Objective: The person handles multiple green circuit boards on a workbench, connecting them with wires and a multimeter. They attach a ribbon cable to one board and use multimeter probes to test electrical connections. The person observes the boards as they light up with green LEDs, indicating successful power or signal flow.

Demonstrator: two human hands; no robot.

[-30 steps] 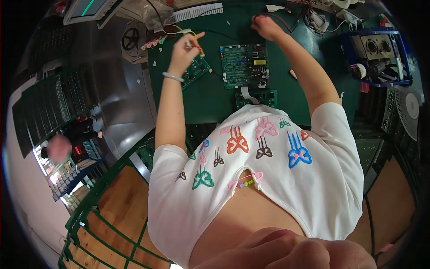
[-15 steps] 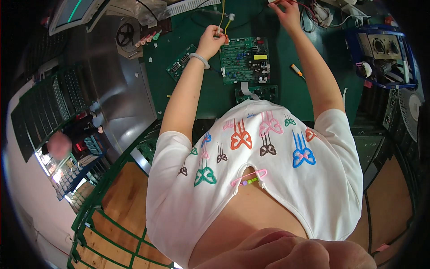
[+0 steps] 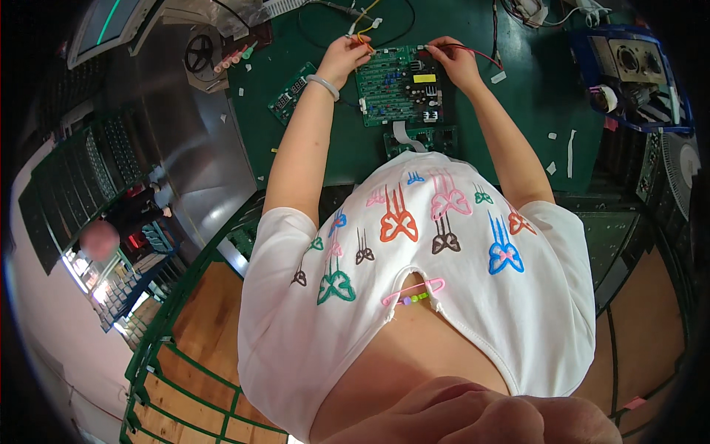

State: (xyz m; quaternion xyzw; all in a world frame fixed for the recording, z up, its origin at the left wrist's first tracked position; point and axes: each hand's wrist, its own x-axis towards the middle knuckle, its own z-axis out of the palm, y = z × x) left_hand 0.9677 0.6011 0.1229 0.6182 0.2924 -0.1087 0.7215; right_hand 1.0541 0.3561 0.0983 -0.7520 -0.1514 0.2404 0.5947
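A green circuit board (image 3: 399, 96) packed with components lies on the green mat in front of me. At its upper left corner my left hand (image 3: 345, 59) is closed, its fingertips pinching the end of a yellow wire (image 3: 360, 35). My right hand (image 3: 457, 65) is at the upper right corner, thumb and fingers closed on the end of a red wire (image 3: 484, 55); the tip it grips is mostly hidden. A smaller board with digit displays (image 3: 291, 94) lies left of the main board, beside my left forearm. Below, a grey ribbon cable (image 3: 401, 133) runs to another green board (image 3: 442, 138).
A blue basket (image 3: 684, 122) with a dial instrument (image 3: 636, 66) stands at the right. Paper scraps (image 3: 552, 169) and a white strip (image 3: 571, 154) lie on the green mat (image 3: 510, 111). At the left are a screen (image 3: 111, 26) and a black wheel (image 3: 200, 53). Another person (image 3: 137, 214) is farther off.
My right hand has come down and left from the far right to the board's upper right corner, bringing the red wire. My left hand stays at the upper left corner. The orange screwdriver is now out of sight.
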